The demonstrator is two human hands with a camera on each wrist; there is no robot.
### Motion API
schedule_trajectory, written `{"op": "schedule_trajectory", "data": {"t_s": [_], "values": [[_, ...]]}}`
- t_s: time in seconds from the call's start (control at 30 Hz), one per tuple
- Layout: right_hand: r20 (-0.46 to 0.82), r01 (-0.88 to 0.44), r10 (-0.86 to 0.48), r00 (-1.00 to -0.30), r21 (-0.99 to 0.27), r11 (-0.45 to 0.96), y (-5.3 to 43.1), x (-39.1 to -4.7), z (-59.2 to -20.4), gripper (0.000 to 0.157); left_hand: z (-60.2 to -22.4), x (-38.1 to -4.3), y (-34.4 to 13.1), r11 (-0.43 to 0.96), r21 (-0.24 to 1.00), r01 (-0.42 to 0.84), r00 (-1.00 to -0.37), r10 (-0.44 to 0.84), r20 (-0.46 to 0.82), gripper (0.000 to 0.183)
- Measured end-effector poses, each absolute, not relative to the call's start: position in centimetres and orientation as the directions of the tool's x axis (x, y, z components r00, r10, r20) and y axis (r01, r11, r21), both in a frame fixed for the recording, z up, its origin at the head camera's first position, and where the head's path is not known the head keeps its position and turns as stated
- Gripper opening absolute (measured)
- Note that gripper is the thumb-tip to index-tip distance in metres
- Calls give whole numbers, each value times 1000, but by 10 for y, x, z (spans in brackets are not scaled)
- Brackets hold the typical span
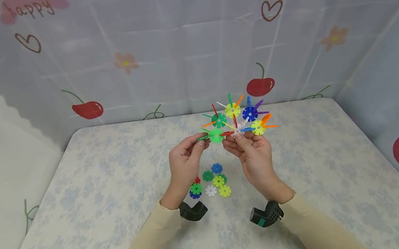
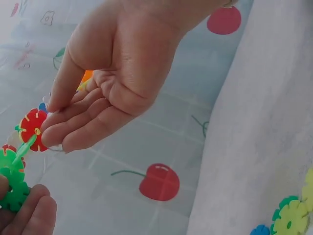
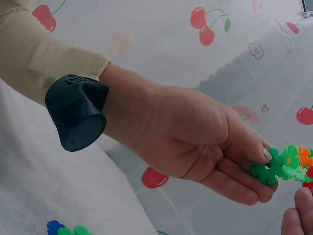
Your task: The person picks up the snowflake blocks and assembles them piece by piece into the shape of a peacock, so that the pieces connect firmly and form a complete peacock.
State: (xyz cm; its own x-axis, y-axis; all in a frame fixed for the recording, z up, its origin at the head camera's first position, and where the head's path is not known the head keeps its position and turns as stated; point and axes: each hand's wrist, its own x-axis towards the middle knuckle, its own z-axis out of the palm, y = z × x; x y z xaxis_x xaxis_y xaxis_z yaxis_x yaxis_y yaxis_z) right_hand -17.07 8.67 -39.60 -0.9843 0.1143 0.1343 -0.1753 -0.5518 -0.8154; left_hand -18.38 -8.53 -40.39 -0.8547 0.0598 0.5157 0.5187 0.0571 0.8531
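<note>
Both hands hold up a flower-like build of interlocking notched plastic discs (image 1: 232, 110) above the table, its spokes standing out in many colours. With thumb and fingers my left hand (image 1: 184, 159) pinches a dark green disc (image 3: 264, 169) at the build's left end, next to a light green disc (image 1: 216, 135). Lower in the middle, my right hand (image 1: 257, 154) grips near the white centre disc (image 1: 237, 130), thumb in front and fingers behind. In the left wrist view, a red disc (image 2: 33, 128) touches the right fingertips. The fingers hide parts of the build.
Loose discs lie on the table (image 1: 118, 205) below the hands, including a blue disc (image 1: 216, 168), a white disc (image 1: 211, 190) and a yellow disc (image 1: 225, 191). A patterned curtain (image 1: 182, 58) hangs behind the table. Black wrist cameras (image 1: 266, 214) sit at both cuffs.
</note>
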Motion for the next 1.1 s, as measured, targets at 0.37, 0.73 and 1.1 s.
{"op": "schedule_trajectory", "data": {"t_s": [0.37,0.73,1.1], "values": [[143,-194,137,-980,-841,-506,85,-168,-396,7,-407,-184,-84,199,755,625,-779,98,619,20],[259,-298,150,-954,-862,-409,87,-171,-403,11,-398,-178,-85,297,759,580,-804,58,592,23],[190,-218,108,-976,-830,-513,83,-164,-398,3,-392,-176,-80,-541,835,106,-993,-11,119,27]]}}
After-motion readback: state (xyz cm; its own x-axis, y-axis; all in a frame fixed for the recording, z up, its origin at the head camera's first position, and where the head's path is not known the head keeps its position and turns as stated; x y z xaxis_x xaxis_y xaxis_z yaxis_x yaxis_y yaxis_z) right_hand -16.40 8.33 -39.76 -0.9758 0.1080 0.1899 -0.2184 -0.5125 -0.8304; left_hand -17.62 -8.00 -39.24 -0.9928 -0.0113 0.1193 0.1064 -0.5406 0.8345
